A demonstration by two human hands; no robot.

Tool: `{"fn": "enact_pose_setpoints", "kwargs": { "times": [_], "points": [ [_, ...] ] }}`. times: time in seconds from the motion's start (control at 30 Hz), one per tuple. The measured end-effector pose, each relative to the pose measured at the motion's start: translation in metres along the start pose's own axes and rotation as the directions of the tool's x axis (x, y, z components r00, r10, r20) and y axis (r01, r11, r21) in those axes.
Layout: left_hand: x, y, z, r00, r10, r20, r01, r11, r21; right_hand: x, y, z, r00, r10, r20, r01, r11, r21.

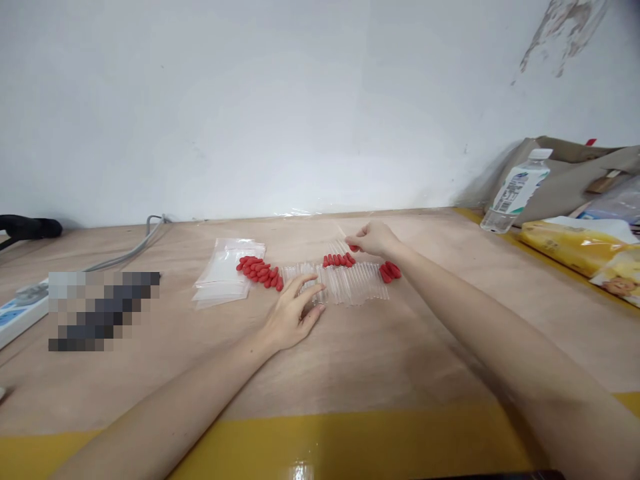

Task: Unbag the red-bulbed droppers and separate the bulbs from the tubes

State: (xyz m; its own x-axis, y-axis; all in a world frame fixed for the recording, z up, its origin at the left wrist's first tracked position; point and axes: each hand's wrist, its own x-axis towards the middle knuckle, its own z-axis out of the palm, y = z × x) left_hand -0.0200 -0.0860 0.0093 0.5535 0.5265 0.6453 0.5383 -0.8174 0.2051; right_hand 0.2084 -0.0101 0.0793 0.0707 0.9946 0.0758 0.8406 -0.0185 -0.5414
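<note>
My left hand [295, 310] lies with its fingers apart over the left part of a row of clear thin tubes [357, 283]. My right hand [373, 240] is pinched on the red rubber bulb of a dropper [354, 248], whose clear tube points away toward the wall. Just below it, several finished droppers with red bulbs [339, 260] lie side by side, bulbs toward me. A pile of loose red rubber bulbs [257, 270] sits left of the tubes, and a few more red bulbs [390, 271] lie at their right end.
Clear plastic bags [225, 270] are stacked at the left. Further left are a power strip [23, 313], a grey cable [135, 250] and a blurred-out dark object [107, 313]. A water bottle [517, 190], a grey bag [570, 173] and yellow packs [575, 247] stand at the right.
</note>
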Motion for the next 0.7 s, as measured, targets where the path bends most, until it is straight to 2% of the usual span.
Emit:
{"fn": "enact_pose_setpoints", "kwargs": {
  "times": [0.07, 0.13, 0.2, 0.23, 0.3, 0.33, 0.4, 0.5, 0.6, 0.7],
  "points": [
    [0.000, 0.001, 0.001, 0.999, 0.012, -0.053, -0.010, 0.999, 0.036, -0.018, 0.009, -0.005, 0.990, -0.126, -0.064, 0.130, 0.989, 0.066],
    [0.003, 0.002, 0.003, 0.995, 0.035, -0.097, -0.027, 0.997, 0.079, -0.036, 0.022, -0.005, 0.933, -0.316, -0.173, 0.336, 0.936, 0.102],
    [0.006, 0.004, 0.005, 0.991, 0.076, -0.108, -0.063, 0.990, 0.127, -0.053, 0.037, 0.001, 0.795, -0.556, -0.241, 0.567, 0.823, -0.031],
    [0.008, 0.006, 0.007, 0.989, 0.110, -0.097, -0.094, 0.984, 0.151, -0.060, 0.043, 0.005, 0.721, -0.644, -0.256, 0.633, 0.762, -0.134],
    [0.012, 0.008, 0.010, 0.982, 0.182, -0.049, -0.168, 0.965, 0.202, -0.071, 0.054, 0.018, 0.602, -0.755, -0.261, 0.690, 0.656, -0.304],
    [0.014, 0.008, 0.011, 0.977, 0.209, -0.027, -0.198, 0.954, 0.226, -0.076, 0.057, 0.024, 0.564, -0.782, -0.266, 0.700, 0.624, -0.348],
    [0.015, 0.008, 0.014, 0.968, 0.250, -0.004, -0.240, 0.935, 0.261, -0.083, 0.059, 0.037, 0.518, -0.803, -0.294, 0.716, 0.595, -0.366],
    [0.015, 0.008, 0.016, 0.954, 0.299, -0.019, -0.280, 0.913, 0.297, -0.088, 0.056, 0.050, 0.479, -0.803, -0.354, 0.740, 0.587, -0.330],
    [0.014, 0.009, 0.017, 0.942, 0.335, -0.019, -0.305, 0.880, 0.365, -0.090, 0.052, 0.054, 0.455, -0.809, -0.373, 0.761, 0.570, -0.308],
    [0.014, 0.011, 0.017, 0.942, 0.335, -0.005, -0.306, 0.865, 0.398, -0.092, 0.049, 0.053, 0.439, -0.832, -0.339, 0.786, 0.539, -0.302]
  ]
}}
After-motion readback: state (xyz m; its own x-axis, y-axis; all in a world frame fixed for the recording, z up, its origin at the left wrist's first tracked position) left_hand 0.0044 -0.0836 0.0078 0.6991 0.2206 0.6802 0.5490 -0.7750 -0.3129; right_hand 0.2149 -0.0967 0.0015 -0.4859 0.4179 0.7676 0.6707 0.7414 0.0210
